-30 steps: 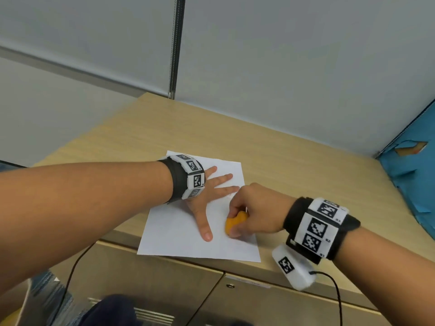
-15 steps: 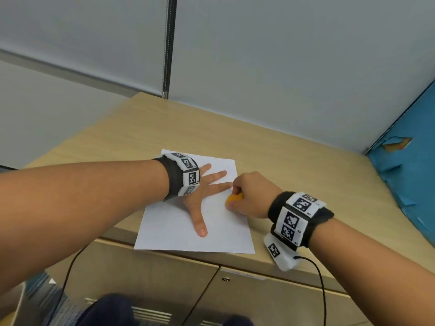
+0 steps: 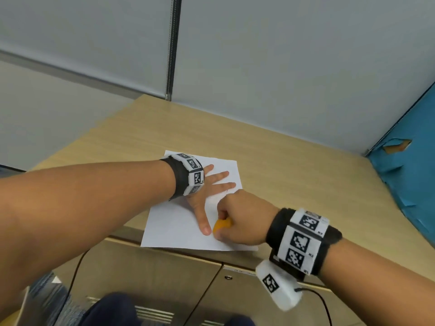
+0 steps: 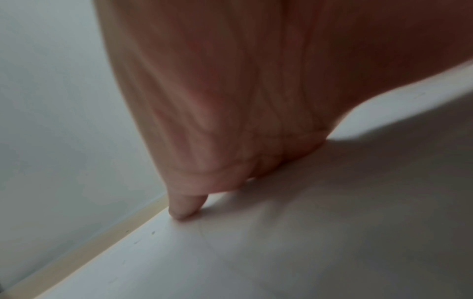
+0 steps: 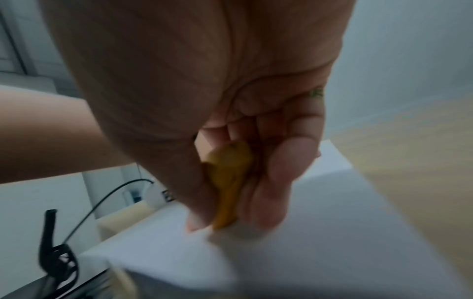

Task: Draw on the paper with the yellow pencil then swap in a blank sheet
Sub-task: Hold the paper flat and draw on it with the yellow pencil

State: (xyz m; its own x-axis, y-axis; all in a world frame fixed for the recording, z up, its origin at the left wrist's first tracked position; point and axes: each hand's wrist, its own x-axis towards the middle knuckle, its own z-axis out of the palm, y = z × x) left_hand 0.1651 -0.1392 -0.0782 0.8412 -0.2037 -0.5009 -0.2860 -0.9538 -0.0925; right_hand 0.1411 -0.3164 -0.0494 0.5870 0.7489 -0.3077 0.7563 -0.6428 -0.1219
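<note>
A white sheet of paper (image 3: 174, 222) lies on the wooden desk (image 3: 294, 175), reaching its near edge. My left hand (image 3: 209, 189) lies flat on the sheet with fingers spread, pressing it down; the left wrist view shows the palm (image 4: 230, 121) resting on the paper (image 4: 256, 252). My right hand (image 3: 237, 217) grips a short, thick yellow pencil (image 3: 221, 225) with its tip on the sheet, just right of my left thumb. In the right wrist view the thumb and fingers curl round the yellow pencil (image 5: 227, 182) above the paper (image 5: 307, 242).
Grey partition walls (image 3: 282, 67) stand behind the desk. A blue, torn panel (image 3: 409, 175) lines the right side. Cabinet doors (image 3: 153, 274) sit below the desk's near edge, and a black cable (image 3: 75, 274) hangs there.
My right hand with the pencil first went up the sheet toward my left fingertips, then came back down beside my left thumb. The left hand has stayed flat on the paper.
</note>
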